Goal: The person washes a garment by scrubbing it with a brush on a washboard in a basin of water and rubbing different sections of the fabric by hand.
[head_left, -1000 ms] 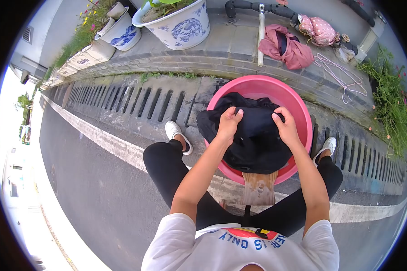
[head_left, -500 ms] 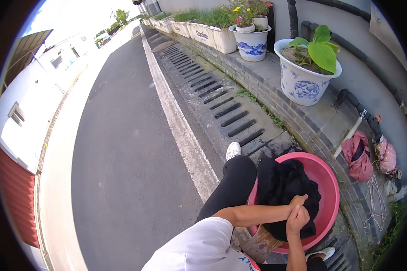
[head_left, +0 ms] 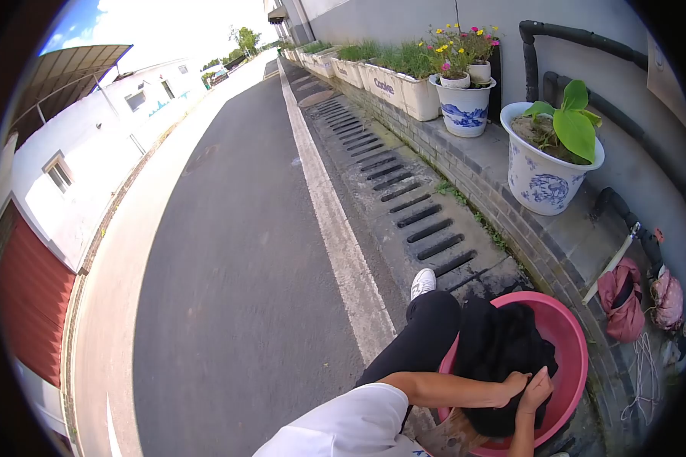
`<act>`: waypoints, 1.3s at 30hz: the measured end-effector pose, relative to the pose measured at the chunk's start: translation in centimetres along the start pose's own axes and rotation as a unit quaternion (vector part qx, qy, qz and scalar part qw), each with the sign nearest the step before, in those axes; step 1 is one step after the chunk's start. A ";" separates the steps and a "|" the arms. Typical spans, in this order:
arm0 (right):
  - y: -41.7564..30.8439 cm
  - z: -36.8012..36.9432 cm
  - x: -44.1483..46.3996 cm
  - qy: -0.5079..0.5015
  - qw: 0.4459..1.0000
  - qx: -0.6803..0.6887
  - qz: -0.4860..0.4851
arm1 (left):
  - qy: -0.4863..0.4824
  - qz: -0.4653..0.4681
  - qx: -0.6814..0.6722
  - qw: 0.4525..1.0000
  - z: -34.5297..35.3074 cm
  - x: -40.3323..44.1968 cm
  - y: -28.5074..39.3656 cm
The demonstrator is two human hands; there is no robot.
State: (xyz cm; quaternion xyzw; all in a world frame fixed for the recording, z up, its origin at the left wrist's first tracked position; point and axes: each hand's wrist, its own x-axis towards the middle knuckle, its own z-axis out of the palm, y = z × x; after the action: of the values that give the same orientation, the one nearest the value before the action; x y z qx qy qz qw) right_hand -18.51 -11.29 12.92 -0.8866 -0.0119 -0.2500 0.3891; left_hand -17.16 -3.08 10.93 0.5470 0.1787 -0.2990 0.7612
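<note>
A pink basin (head_left: 570,343) sits at the lower right with a bunched black garment (head_left: 503,339) in it and hanging over its left rim. Over the cloth, my left hand (head_left: 514,387) is closed on black fabric. Close beside it on the right, my right hand (head_left: 539,387) is also closed on the garment, its thumb up. Part of a wooden board (head_left: 451,434) leans into the basin at its near side, below my left forearm.
Beyond the basin, a brick ledge (head_left: 503,206) carries a large potted plant (head_left: 545,179), a smaller flower pot (head_left: 465,114) and pink cloth (head_left: 622,301). A slotted drain (head_left: 415,213) runs alongside the road (head_left: 236,289).
The view has swung left along the road, so the basin now lies lower right. My hands have come close together from wide apart, still on the black cloth.
</note>
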 end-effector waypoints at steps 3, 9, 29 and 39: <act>-6.3 0.3 -1.3 0.003 0.974 -0.061 -0.218 | -0.206 0.058 -0.080 0.974 -2.3 3.9 -3.7; -0.6 0.5 -0.2 0.001 0.999 -0.031 -0.041 | -0.014 -0.003 0.069 0.997 -0.5 1.5 -0.9; 2.0 -4.9 2.3 -0.068 0.987 0.099 0.106 | -0.156 0.176 0.144 0.961 -2.7 -0.3 5.8; 4.0 -9.1 3.3 -0.154 0.910 0.299 0.241 | -0.161 0.329 0.239 0.899 -4.5 1.4 9.9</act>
State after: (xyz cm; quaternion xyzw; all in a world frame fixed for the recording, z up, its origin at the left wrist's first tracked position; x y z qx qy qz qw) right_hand -18.72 -20.99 16.93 -0.7323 0.0684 0.0066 0.6775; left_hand -9.40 2.97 15.80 0.6846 -0.2137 -0.1492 0.6807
